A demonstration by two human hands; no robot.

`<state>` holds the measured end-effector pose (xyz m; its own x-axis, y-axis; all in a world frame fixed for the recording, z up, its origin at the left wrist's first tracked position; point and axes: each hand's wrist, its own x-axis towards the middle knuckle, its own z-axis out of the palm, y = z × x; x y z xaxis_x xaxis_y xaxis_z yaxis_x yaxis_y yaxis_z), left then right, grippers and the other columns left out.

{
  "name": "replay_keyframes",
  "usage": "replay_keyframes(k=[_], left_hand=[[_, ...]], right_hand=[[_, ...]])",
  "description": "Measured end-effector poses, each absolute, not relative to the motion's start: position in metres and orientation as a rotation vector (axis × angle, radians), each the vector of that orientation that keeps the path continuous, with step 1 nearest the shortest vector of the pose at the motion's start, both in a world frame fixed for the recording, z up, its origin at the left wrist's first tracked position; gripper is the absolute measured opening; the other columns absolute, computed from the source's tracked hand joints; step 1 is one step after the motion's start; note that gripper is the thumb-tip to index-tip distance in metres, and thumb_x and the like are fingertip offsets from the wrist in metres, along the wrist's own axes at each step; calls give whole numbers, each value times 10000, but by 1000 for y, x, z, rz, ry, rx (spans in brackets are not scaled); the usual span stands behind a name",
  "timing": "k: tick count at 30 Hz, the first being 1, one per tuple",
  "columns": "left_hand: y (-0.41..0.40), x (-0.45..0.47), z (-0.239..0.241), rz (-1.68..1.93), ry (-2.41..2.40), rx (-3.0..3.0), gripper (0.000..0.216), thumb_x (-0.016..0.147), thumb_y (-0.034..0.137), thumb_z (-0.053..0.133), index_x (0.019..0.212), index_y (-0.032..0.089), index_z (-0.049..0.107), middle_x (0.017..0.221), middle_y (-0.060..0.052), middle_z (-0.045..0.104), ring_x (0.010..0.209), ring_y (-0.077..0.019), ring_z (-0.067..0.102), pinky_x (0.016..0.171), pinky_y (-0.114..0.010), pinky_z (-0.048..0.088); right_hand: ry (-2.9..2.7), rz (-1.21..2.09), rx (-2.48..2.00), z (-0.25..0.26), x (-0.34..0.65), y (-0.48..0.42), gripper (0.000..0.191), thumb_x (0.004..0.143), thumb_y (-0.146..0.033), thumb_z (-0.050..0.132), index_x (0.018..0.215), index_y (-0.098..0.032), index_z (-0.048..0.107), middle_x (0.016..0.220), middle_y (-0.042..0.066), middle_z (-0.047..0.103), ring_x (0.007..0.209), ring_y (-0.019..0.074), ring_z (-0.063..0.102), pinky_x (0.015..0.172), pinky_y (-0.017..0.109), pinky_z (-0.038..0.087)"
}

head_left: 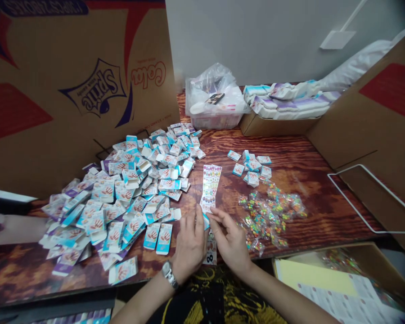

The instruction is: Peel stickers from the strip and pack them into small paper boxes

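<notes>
My left hand (191, 240), wearing a wristwatch on its wrist, is closed around a small blue-and-white cardboard box (205, 221). My right hand (230, 245) pinches the same box from the other side, thumb and fingers near its end. Most of the box is hidden by my fingers. Just beyond the hands lies a strip of printed stickers (211, 180), fanned slightly at its far end. Another printed strip (211, 254) shows between my wrists. Two flat small boxes (157, 237) lie left of my left hand. Small clear packets of colourful candy (270, 211) are spread right of my right hand.
A large heap of small boxes (131, 189) covers the table's left side. Several more boxes (252, 166) sit beyond the candy. Behind are a plastic tub (216, 119) and a carton of flattened boxes (278, 126). Large cardboard cartons flank both sides; an open carton (374, 256) stands below right.
</notes>
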<state>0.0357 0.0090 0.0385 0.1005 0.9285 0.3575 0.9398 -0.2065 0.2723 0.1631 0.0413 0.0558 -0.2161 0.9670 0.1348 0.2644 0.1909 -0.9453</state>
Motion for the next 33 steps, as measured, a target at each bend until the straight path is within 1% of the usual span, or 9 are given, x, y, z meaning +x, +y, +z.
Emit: replay_keyframes(k=[7, 12, 15, 18, 20, 22, 25, 28, 33], left_hand=[[10, 41, 38, -713, -2007, -2281, 714, 875, 106, 359, 1443, 77, -73, 1187, -230, 471, 995, -296, 459, 783, -435, 473], [15, 47, 35, -802, -2157, -2418, 699, 885, 149, 343, 1440, 62, -73, 1207, -229, 467, 1054, -286, 474, 868, -467, 443], [15, 43, 27, -788, -2144, -2543, 679, 908, 291, 402, 1452, 100, 44, 1334, -222, 384, 1201, -297, 405, 932, -464, 421], [10, 35, 10, -614, -2025, -2640, 555, 893, 324, 459, 1391, 135, 300, 1358, -196, 395, 1230, -302, 397, 944, -474, 418], [6, 31, -3, -465, -1945, -2676, 433, 889, 275, 466, 1301, 146, 435, 1309, -171, 469, 1206, -294, 433, 959, -490, 404], [2, 30, -14, -352, -1899, -2671, 387, 893, 271, 468, 1263, 159, 478, 1309, -154, 485, 1220, -293, 429, 983, -508, 377], [-2, 30, -22, -279, -1873, -2645, 399, 911, 307, 444, 1293, 193, 452, 1364, -142, 440, 1256, -286, 400, 997, -512, 356], [-3, 29, -22, -256, -1856, -2617, 422, 914, 337, 440, 1320, 224, 423, 1384, -146, 415, 1256, -286, 403, 994, -517, 348], [-6, 30, -21, -242, -1857, -2587, 521, 889, 398, 478, 1353, 182, 382, 1371, -182, 418, 1260, -305, 393, 1004, -518, 331]], right_hand=[[-1743, 1038, -1175, 60, 163, 31, 291, 957, -256, 406, 1227, -191, 493, 1143, 95, 627, 1043, 203, 607, 903, 344, 501], [-1763, 1089, -1149, 47, 167, 43, 286, 919, -289, 480, 1185, -187, 505, 1096, 96, 636, 998, 202, 618, 869, 344, 512], [-1769, 1059, -1203, 28, 193, 84, 262, 909, -306, 479, 1131, -183, 545, 1030, 85, 656, 948, 207, 631, 826, 353, 524], [-1779, 671, -1386, 17, 228, 138, 282, 910, -293, 426, 1122, -161, 558, 1042, 106, 652, 935, 236, 625, 822, 407, 512], [-1838, 437, -1458, 16, 242, 164, 292, 901, -282, 422, 1096, -144, 591, 1072, 135, 640, 1034, 285, 578, 924, 499, 430], [-2040, 310, -1379, 14, 240, 175, 324, 887, -285, 466, 1143, -128, 588, 1213, 160, 570, 1200, 317, 456, 1024, 546, 312], [-2558, 331, -1054, 3, 218, 166, 479, 866, -338, 555, 1300, -149, 482, 1388, 139, 414, 1315, 314, 310, 1063, 537, 272], [-2829, 401, -927, -13, 196, 148, 675, 802, -399, 656, 1366, -135, 395, 1429, 169, 335, 1318, 344, 294, 1032, 571, 293], [-2837, 404, -965, -22, 193, 138, 618, 788, -341, 693, 1315, -116, 462, 1370, 183, 422, 1275, 348, 368, 1015, 579, 302]])
